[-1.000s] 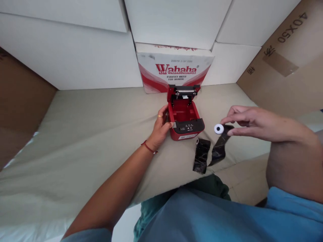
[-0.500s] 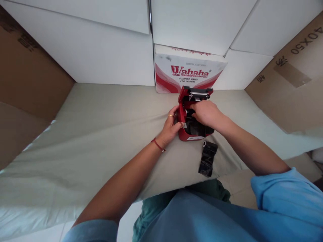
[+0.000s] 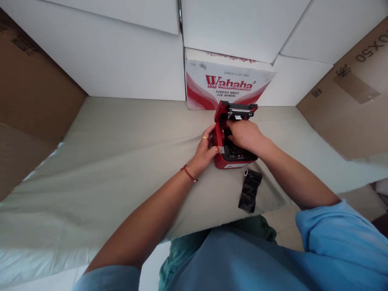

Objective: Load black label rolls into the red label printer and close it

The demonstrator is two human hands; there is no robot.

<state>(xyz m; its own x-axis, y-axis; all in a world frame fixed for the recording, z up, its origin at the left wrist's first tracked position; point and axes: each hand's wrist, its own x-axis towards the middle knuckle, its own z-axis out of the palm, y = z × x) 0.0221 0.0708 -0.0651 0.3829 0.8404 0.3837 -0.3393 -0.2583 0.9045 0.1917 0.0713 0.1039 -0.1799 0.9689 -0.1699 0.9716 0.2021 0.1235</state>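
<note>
A red label printer [image 3: 235, 164] stands on the cloth-covered surface with its lid [image 3: 238, 109] raised. My left hand [image 3: 206, 147] grips the printer's left wall, thumb on the rim and fingers outside. My right hand [image 3: 244, 134] reaches into the printer's black interior from the right. Its fingers are curled under the lid, and their tips and whatever they hold are hidden. In front of the printer lies a roll of black ribbon [image 3: 250, 190] with a white core end, its loose film crumpled toward me.
A white and red Wahaba-style water carton [image 3: 230, 83] stands right behind the printer, against white panels [image 3: 136, 60]. Brown cardboard walls the left [image 3: 39, 93] and right [image 3: 348, 101] sides. The pale cloth [image 3: 136, 161] has a front edge close to my body.
Black film that lay over the printer's front interior has gone from there, baring the black tray with small white marks. My right hand has shifted slightly left; my left hand keeps its grip.
</note>
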